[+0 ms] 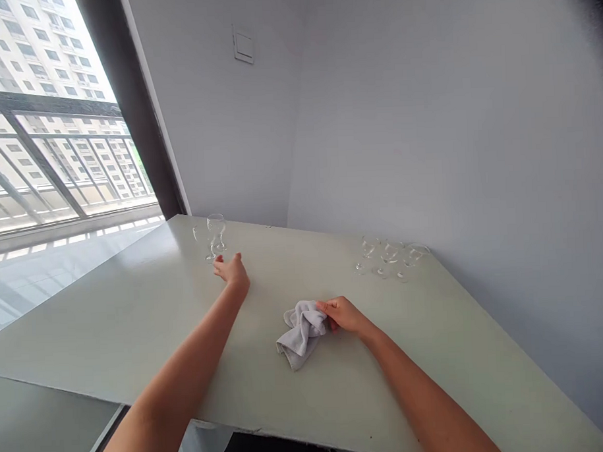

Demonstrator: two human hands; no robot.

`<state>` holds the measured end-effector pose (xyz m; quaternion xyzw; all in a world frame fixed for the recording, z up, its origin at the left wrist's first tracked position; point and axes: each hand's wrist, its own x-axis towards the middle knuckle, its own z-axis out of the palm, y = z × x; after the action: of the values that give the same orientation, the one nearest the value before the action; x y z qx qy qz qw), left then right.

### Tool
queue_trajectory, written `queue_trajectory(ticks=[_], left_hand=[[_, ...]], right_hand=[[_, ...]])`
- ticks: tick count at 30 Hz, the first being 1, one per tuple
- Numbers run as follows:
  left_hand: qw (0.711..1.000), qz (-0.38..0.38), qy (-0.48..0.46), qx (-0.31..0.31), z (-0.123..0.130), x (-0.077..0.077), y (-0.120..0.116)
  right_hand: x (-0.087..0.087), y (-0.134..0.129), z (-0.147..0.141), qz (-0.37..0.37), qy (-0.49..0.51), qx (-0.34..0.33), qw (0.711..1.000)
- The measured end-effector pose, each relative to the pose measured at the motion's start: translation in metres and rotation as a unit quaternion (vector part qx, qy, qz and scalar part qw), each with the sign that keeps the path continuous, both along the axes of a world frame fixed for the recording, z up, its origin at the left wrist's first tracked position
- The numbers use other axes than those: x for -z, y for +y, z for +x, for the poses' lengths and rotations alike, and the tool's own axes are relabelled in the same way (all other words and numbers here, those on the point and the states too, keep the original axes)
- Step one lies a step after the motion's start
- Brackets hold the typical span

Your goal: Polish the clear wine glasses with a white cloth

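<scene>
My left hand (pixel 230 269) is stretched out at the back left, its fingers apart, close to the base of a clear stemmed glass (pixel 212 239). Another clear glass (pixel 220 233) stands just behind that one. Near the middle, my right hand (pixel 340 313) pinches the right side of a crumpled light grey cloth (pixel 302 333), which hangs down or rests on the pale table (pixel 267 379). Whether the left fingertips touch the glass is hard to tell.
Several clear glasses (pixel 389 252) are grouped near the wall at the back right. A wall with a switch (pixel 244 45) rises behind the table. Windows and a railing (pixel 81 154) are at the left. A dark object (pixel 277 449) shows below the front edge.
</scene>
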<state>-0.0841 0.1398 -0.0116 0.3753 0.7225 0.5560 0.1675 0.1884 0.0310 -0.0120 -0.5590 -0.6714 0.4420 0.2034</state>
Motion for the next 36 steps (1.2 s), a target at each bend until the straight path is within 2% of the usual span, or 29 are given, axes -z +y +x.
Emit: queue_trajectory(ticks=[2, 5, 8, 13, 16, 19, 23, 26, 28, 31, 34, 36], left_hand=[[0.997, -0.024, -0.014, -0.078, -0.028, -0.001, 0.009], [0.992, -0.052, -0.023, -0.113, -0.057, -0.001, 0.02], [0.993, -0.071, -0.021, -0.09, -0.073, 0.0, 0.03], [0.996, -0.073, -0.021, -0.047, -0.084, 0.002, 0.043], [0.997, -0.072, -0.009, -0.037, -0.087, 0.002, 0.043], [0.997, -0.069, 0.016, -0.019, -0.085, 0.001, 0.036], [0.995, -0.049, 0.071, 0.045, -0.069, -0.005, 0.018], [0.985, -0.021, 0.134, 0.111, -0.041, -0.014, -0.003], [0.963, 0.02, 0.212, 0.164, -0.018, -0.021, -0.02], [0.923, 0.06, 0.303, 0.231, 0.017, -0.025, -0.044], [0.904, 0.033, 0.325, 0.276, 0.043, -0.021, -0.062], [0.894, 0.01, 0.344, 0.287, 0.055, -0.016, -0.07]], right_hand=[[0.0, -0.002, 0.001, -0.024, 0.058, 0.002, 0.998], [-0.002, -0.006, 0.001, -0.061, 0.107, 0.002, 0.992], [-0.005, -0.009, -0.001, -0.072, 0.161, 0.022, 0.984], [-0.004, -0.011, -0.004, -0.048, 0.221, 0.087, 0.97], [-0.003, -0.011, -0.003, -0.037, 0.253, 0.091, 0.963], [-0.005, -0.011, 0.0, -0.007, 0.302, 0.066, 0.951], [-0.014, -0.012, 0.003, 0.008, 0.372, 0.051, 0.927], [-0.022, -0.013, 0.006, 0.017, 0.457, 0.118, 0.881], [-0.026, -0.015, 0.008, 0.031, 0.47, 0.186, 0.863], [-0.029, -0.019, 0.012, 0.021, 0.413, 0.255, 0.874], [-0.028, -0.017, 0.015, 0.023, 0.383, 0.287, 0.878], [-0.027, -0.014, 0.017, 0.069, 0.395, 0.306, 0.864]])
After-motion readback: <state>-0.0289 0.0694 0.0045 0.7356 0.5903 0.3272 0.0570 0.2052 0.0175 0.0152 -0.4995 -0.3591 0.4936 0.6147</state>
